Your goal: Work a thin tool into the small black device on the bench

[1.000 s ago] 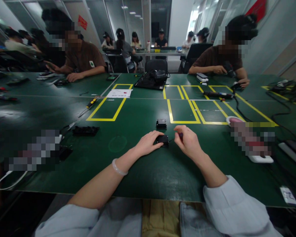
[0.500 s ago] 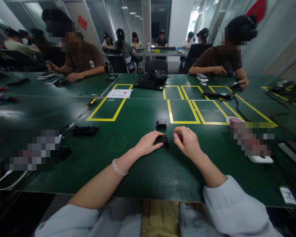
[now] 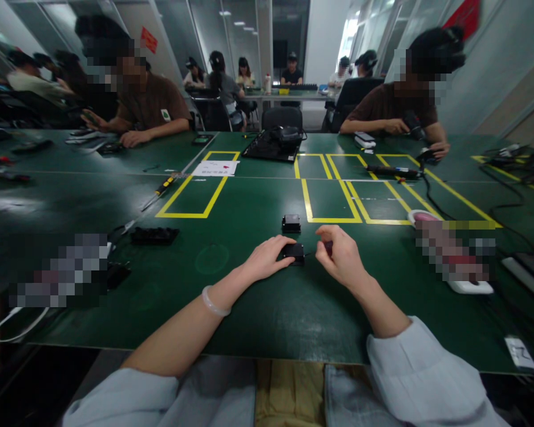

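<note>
Centre of the bench (image 3: pixel 267 320), before the wearer: black block (image 3: pixel 296 255) rests on the green surface, probably placed here so both hands reach it without stretching.

Left hand (image 3: pixel 269 257): narrow, thumb at the near side of the black block and fingers at its far side. Reads as a steadying hold, to stop a small part sliding or turning.

Right hand (image 3: pixel 339 252): curled, thumb and forefinger pinching a slim tool (image 3: pixel 328 247); handle dark and mostly hidden by the fingers. Pinch seems chosen for fine control.

Shaft: thin, points left at the block's right side, clear of the left fingers. Contact of tip with block: cannot tell.

Second block (image 3: pixel 291 223): black, similar in look, just beyond the first and untouched; perhaps parked within reach yet off the tool's line.

Black tray-like part (image 3: pixel 155 236): off to the left, well apart from both hands.

Yellow tape outlines (image 3: pixel 182 216): farther across the bench; likely mark set places for items.

Yellow-handled tool (image 3: pixel 164 186): lies slantwise beside the left outline.
</note>
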`<action>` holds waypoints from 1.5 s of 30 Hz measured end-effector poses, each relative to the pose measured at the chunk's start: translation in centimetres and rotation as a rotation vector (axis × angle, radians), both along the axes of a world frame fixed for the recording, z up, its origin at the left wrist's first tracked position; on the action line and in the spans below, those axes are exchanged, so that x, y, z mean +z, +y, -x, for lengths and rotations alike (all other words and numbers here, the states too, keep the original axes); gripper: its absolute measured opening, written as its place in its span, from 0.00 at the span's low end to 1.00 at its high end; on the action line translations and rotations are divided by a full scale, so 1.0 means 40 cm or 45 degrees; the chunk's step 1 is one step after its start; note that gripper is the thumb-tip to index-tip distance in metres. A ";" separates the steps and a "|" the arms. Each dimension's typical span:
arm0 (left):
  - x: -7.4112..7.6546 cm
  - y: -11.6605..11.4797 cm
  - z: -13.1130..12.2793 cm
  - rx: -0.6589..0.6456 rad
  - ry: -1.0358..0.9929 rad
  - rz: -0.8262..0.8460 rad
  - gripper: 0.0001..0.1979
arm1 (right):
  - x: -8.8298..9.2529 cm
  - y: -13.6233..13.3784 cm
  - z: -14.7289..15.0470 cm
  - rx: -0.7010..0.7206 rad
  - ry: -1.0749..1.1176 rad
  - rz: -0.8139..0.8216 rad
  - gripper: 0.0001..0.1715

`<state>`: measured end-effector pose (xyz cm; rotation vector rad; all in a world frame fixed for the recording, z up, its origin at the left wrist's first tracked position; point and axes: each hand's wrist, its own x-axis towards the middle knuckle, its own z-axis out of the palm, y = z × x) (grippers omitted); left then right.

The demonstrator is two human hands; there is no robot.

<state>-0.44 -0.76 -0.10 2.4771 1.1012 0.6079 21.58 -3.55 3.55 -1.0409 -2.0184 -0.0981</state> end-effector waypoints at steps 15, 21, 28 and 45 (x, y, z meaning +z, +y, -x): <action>-0.007 0.004 0.000 0.005 0.005 0.000 0.19 | -0.003 -0.003 0.000 0.010 -0.051 -0.001 0.10; -0.006 0.002 0.001 0.003 0.001 0.003 0.19 | -0.002 -0.005 0.000 0.019 -0.088 0.023 0.05; -0.008 0.003 0.002 0.008 -0.009 0.011 0.19 | 0.001 0.000 0.005 -0.029 -0.059 0.009 0.05; 0.000 0.000 0.000 0.004 0.002 0.014 0.18 | 0.007 -0.003 0.002 -0.041 -0.092 -0.047 0.05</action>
